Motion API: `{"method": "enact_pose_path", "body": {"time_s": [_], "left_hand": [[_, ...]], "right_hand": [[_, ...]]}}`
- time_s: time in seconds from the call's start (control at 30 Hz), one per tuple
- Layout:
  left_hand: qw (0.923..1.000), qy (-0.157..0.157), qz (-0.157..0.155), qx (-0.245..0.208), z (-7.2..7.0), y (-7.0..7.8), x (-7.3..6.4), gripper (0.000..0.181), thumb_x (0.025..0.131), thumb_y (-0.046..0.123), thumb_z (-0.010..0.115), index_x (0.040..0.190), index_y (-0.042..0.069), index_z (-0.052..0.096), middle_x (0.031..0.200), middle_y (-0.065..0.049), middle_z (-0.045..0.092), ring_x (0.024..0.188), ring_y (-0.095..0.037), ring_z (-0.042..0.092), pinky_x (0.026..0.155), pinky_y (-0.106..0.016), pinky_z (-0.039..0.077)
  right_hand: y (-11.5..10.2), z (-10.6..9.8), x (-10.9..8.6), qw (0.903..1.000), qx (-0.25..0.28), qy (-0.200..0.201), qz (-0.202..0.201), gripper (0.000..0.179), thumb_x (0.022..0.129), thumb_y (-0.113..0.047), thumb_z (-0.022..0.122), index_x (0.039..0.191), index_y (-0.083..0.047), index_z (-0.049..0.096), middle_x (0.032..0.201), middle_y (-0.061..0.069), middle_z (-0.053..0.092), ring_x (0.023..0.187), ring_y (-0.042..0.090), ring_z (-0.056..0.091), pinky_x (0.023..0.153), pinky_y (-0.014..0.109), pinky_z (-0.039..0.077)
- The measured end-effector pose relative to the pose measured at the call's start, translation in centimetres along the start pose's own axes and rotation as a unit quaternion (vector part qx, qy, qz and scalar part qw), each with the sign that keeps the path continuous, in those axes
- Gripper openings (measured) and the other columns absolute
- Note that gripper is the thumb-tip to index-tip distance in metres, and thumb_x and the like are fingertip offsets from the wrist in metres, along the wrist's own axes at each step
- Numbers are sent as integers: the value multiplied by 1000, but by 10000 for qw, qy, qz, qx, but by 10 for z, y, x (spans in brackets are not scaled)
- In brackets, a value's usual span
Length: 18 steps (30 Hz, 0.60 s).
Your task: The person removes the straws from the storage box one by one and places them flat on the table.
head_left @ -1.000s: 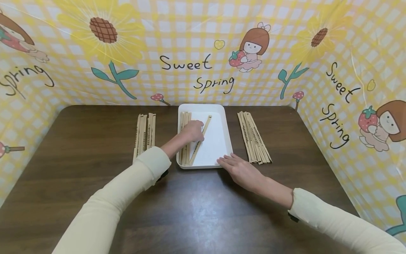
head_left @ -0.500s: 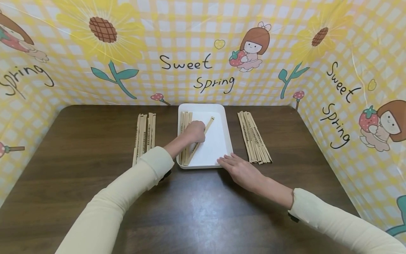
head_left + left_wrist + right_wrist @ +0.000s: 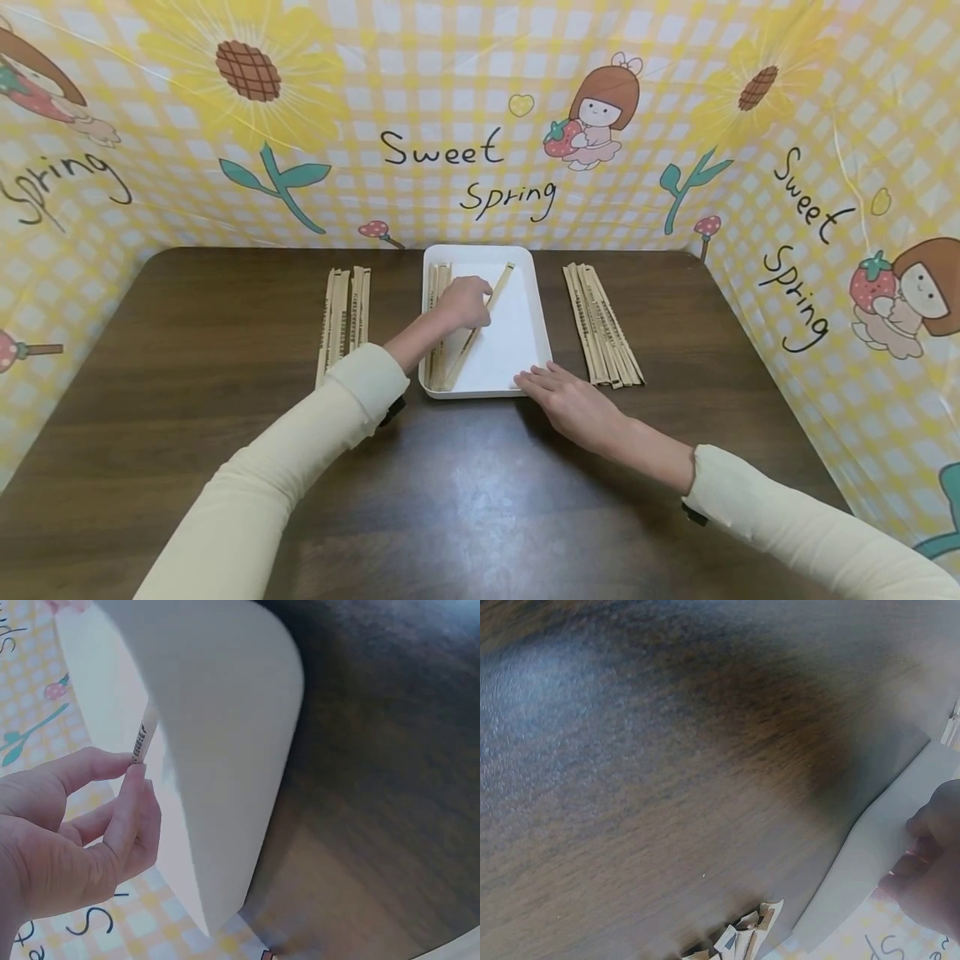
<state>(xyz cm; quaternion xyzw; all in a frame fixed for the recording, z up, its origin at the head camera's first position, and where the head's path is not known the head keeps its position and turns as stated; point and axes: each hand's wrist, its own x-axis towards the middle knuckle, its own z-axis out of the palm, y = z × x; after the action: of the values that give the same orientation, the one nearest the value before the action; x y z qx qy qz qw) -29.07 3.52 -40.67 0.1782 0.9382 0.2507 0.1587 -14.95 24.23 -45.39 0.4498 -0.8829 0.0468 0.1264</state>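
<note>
In the head view, my left hand (image 3: 467, 304) is over the white tray (image 3: 517, 333). It pinches a slim stick in a brown paper sleeve (image 3: 462, 357), which slants across the tray with its far end to the right. The left wrist view shows thumb and fingertips meeting on the printed sleeve (image 3: 141, 742); part of it is behind the tray wall. More wrapped sticks (image 3: 437, 367) lie lengthwise along the tray's left side, partly under my left hand and wrist. My right hand (image 3: 573, 404) rests at the tray's near right corner, fingers fairly straight, touching the rim.
On the brown table (image 3: 480, 500), one group of wrapped sticks (image 3: 337, 308) lies left of the tray, partly covered by my left sleeve. Another bundle (image 3: 602, 325) fans out to the right, near my right hand. A patterned yellow cloth (image 3: 450, 100) stands behind the table.
The pinched stick's far end has swung a little to the right, so it slants more. My left hand has shifted slightly right with it. The right hand has stayed at the tray's corner.
</note>
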Motion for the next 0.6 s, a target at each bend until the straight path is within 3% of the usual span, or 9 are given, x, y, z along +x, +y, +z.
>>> {"method": "enact_pose_path", "body": {"time_s": [0.1,0.17,0.27,0.33,0.43,0.6], "left_hand": [[10000,29,-10,78,-5,0,0,58,80,-2,60,137,-1,57,136,-15,59,62,-17,44,49,-23,35],[9999,59,-38,98,-8,-1,0,59,79,-2,60,138,0,57,125,-13,65,55,-13,35,47,-21,31],[9999,27,-141,25,-13,-3,-1,61,79,-3,58,139,0,56,87,-8,66,47,-9,26,44,-20,26],[9997,1,-235,-57,-16,-6,-2,62,78,-4,57,140,1,55,63,-2,53,45,-8,23,43,-20,24],[9993,-42,-354,-121,-21,-10,-4,64,78,-4,57,141,1,54,51,3,38,43,-7,24,42,-20,24],[9984,49,-506,-238,-30,-16,-7,64,79,-2,59,142,3,54,58,-3,58,47,-13,46,43,-19,32]], "right_hand": [[0,1,0,10000,-1,47,-24,44,81,12,68,124,8,63,121,18,68,112,32,65,103,47,48],[0,1,0,10000,-5,52,-29,44,80,12,68,124,7,63,120,18,68,111,32,65,102,47,48],[0,1,0,10000,-12,19,-3,44,81,12,67,125,7,63,121,18,68,112,32,65,103,47,48],[0,0,0,10000,-23,-15,16,44,82,12,66,125,6,63,122,17,68,113,32,65,104,47,47],[-1,-1,0,10000,-15,-49,37,44,83,12,66,126,6,63,122,17,67,113,31,65,105,46,46],[-1,-1,0,10000,20,-61,42,44,83,12,66,126,6,63,123,17,67,113,31,65,105,46,46]]}}
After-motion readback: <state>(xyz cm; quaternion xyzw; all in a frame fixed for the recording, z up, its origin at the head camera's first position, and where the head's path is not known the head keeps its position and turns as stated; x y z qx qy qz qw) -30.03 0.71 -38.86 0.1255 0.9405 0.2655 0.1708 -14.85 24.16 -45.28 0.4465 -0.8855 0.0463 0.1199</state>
